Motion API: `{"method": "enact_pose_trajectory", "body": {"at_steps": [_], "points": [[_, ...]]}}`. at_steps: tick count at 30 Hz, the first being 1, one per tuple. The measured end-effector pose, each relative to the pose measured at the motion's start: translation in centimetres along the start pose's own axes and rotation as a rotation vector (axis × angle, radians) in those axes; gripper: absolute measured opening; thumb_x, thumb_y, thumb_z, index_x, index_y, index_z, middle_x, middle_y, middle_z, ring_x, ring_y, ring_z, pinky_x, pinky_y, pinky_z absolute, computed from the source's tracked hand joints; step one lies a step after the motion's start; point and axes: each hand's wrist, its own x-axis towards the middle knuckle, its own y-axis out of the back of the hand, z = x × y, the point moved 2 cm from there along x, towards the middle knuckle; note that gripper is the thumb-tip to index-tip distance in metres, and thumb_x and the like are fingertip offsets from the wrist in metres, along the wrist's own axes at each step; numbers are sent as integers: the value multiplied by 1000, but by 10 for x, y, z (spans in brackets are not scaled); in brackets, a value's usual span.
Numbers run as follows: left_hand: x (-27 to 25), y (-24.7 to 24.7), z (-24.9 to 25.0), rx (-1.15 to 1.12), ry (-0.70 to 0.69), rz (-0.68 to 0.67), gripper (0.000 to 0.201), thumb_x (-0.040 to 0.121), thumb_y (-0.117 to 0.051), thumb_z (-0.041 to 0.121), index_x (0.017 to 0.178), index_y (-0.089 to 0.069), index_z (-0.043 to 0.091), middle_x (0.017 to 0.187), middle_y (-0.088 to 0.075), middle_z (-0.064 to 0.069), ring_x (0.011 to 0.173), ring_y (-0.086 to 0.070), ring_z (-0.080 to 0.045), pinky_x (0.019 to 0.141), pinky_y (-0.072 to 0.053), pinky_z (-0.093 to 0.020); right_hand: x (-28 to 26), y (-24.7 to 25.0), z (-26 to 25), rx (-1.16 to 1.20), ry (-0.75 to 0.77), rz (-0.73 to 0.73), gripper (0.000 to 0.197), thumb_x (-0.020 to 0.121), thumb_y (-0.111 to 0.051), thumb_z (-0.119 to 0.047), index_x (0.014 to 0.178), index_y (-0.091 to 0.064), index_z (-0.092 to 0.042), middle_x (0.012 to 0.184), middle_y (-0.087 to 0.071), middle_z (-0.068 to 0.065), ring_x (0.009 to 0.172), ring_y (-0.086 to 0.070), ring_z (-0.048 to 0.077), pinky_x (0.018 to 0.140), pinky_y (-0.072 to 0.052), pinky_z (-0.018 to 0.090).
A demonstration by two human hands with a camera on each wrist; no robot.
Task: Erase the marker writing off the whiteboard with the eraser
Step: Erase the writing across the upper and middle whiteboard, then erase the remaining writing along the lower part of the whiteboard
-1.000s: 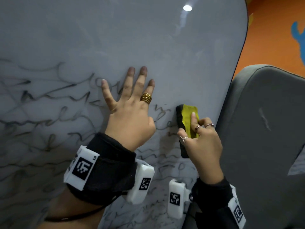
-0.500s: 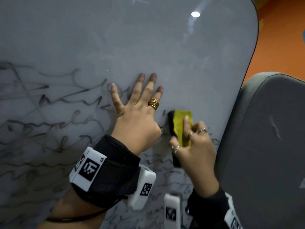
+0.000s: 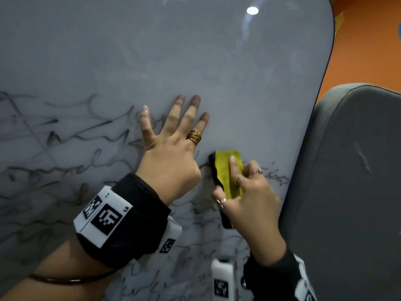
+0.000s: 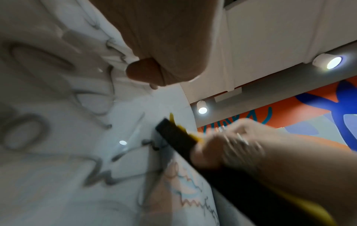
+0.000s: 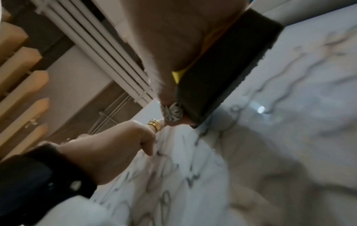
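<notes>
Against the whiteboard point(image 3: 195, 61), right of centre, the right hand point(image 3: 249, 198) holds the eraser point(image 3: 225, 170): yellow back outward, black felt face flat on the board. Grip: thumb on the eraser's left edge, index finger laid straight along the yellow back, other fingers curled at its right edge. Rings on thumb and two fingers.

Left hand point(image 3: 171, 157) just beside the eraser on its left, not touching it; palm flat on the board, fingers spread and straight, holding nothing. Stacked gold ring point(image 3: 194, 137) on the little finger.

Marker writing point(image 3: 65, 148): black cursive scrawl across the lower half of the board, smeared, running under and around both hands and on past the eraser to the right board edge. No word legible. Upper half of the board carries only faint grey smudges and a ceiling-light reflection point(image 3: 252, 10).

Both wrists wear black bands with white camera housings carrying square black-and-white fiducial tags point(image 3: 107, 218); small letters beside the left tag too small to read reliably.

Grey padded chair back point(image 3: 347, 192) stands right of the board. Orange wall point(image 3: 364, 51) behind; left wrist view shows blue shapes painted on it.
</notes>
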Motion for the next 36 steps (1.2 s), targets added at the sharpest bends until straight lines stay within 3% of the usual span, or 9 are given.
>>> {"method": "enact_pose_trajectory", "body": {"at_steps": [5, 10, 13, 19, 24, 26, 29, 32, 36], "points": [[0, -5, -1, 27, -5, 29, 85, 69, -18, 26, 152, -4, 32, 158, 18, 3, 144, 19, -16, 97, 25, -56, 14, 3, 23, 37, -195, -39, 65, 76, -64, -50, 136, -50, -31, 96, -35, -7, 88, -56, 24, 64, -30, 28], [0, -10, -4, 18, -12, 78, 83, 67, -21, 27, 150, -24, 28, 161, -3, 0, 145, 3, -15, 101, 19, -53, 24, -4, -6, 97, -36, 77, 73, 66, -49, -55, 127, -61, -18, 95, -53, 4, 71, -59, 25, 53, -41, 28], [-1, -14, -7, 19, -53, 134, 80, 66, -34, 26, 146, -34, 27, 159, -15, -4, 145, -13, -20, 104, 14, -53, -2, -15, -4, 120, 51, 22, 70, 63, -47, -57, 123, -64, -25, 96, -59, 0, 65, -60, 18, 47, -43, 25], [-13, -6, 8, -73, -22, 316, 61, 90, -40, 34, 149, -26, 34, 155, -27, -4, 141, -26, -24, 106, 0, -54, -11, -15, 20, 553, -176, 201, 80, 63, -60, -60, 136, -44, -33, 96, -54, -11, 85, -54, 3, 71, -50, 29], [-32, 3, 21, -381, -13, 466, 26, 91, -51, 35, 105, -69, 22, 98, -67, 4, 87, -62, -22, 80, -33, -38, -21, -14, 11, 682, -217, 415, 89, 61, -72, -45, 141, -40, -22, 102, -50, -23, 102, -53, 16, 88, -50, 45], [-39, 3, 20, -614, 35, 422, 24, 89, -56, 36, 90, -73, 20, 76, -68, 8, 67, -64, -16, 68, -48, -38, -25, -14, 5, 638, -143, 464, 87, 62, -73, -37, 140, -41, -15, 96, -49, -14, 97, -49, 16, 89, -48, 37], [-49, 3, 22, -795, 157, 310, 37, 85, -52, 54, 82, -74, 24, 57, -62, 13, 54, -58, -2, 55, -49, -27, -29, -12, -3, 581, -53, 520, 79, 64, -74, -31, 136, -47, -13, 96, -49, -5, 91, -50, 20, 82, -47, 35], [-57, 0, 24, -899, 270, 259, 41, 80, -54, 67, 69, -66, 30, 51, -59, 18, 51, -58, 2, 52, -42, -14, -33, -14, -8, 496, 15, 558, 70, 71, -73, -31, 133, -45, -13, 103, -51, -6, 94, -54, 19, 81, -48, 41], [-59, -9, 15, -964, 408, 249, 46, 67, -59, 66, 70, -65, 21, 55, -65, 9, 50, -61, 1, 55, -47, -15, -39, -16, -13, 499, 93, 571, 65, 72, -74, -29, 129, -48, -12, 107, -55, -5, 97, -54, 18, 85, -46, 39]]}}
